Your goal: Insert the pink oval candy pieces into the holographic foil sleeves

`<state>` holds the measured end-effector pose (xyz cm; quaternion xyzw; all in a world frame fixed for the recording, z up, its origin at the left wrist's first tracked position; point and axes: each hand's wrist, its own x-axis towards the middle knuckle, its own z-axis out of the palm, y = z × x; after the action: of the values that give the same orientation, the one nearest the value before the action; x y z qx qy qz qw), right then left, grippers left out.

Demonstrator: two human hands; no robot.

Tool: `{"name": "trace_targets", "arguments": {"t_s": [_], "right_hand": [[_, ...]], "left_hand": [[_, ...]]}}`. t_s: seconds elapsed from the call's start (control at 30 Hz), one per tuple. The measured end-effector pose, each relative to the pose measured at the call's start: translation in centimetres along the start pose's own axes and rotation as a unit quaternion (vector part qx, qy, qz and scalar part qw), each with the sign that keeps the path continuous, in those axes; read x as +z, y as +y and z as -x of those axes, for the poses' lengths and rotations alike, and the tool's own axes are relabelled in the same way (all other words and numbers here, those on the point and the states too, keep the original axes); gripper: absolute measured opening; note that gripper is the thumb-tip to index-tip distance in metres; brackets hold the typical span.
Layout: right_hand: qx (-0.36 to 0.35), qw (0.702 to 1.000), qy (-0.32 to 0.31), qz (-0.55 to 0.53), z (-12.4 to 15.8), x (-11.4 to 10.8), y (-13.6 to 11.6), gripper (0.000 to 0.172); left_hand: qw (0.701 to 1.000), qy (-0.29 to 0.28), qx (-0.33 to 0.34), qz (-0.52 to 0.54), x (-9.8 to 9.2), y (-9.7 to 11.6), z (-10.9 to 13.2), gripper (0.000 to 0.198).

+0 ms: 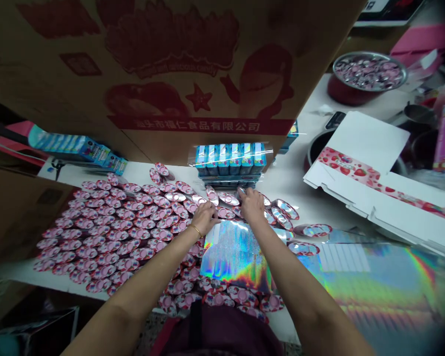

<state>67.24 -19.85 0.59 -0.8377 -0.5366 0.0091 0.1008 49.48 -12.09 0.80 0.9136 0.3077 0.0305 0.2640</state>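
1. Left hand (203, 218): fingers spread, resting flat on pink oval packets (141, 227) laid across the table, with no pinch visible.
2. Right hand (251, 205): fingers curved down on silver-backed packets (228, 199); any pinch cannot be told.
3. Holographic sheet (237, 254): below both hands.
4. Plastic-wrapped blue boxes (230, 160): beyond the hands, under a tilted cardboard carton (170, 64).
5. White table (311, 198): flattened white box (356, 168) at right; metal bowl (369, 71) farther off.

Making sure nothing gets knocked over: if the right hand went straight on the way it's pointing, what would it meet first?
Probably the plastic-wrapped stack of blue boxes just beyond the fingertips of the right hand, though depth is hard to judge from this view.
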Motion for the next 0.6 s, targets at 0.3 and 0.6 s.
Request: {"name": "trace_targets", "arguments": {"t_s": [0.3, 0.6], "right_hand": [[-0.202, 0.976, 0.009, -0.075, 6.1, 0.1, -2.9, 0.031], [-0.231, 0.959, 0.116, -0.118, 10.0, 3.0, -2.7, 0.027]], "left_hand": [[0.973, -0.032, -0.065, 0.219, 0.7, -0.5, 0.3, 0.020], [0.918, -0.045, -0.160, 0.360, 1.6, 0.0, 1.2, 0.023]]}}
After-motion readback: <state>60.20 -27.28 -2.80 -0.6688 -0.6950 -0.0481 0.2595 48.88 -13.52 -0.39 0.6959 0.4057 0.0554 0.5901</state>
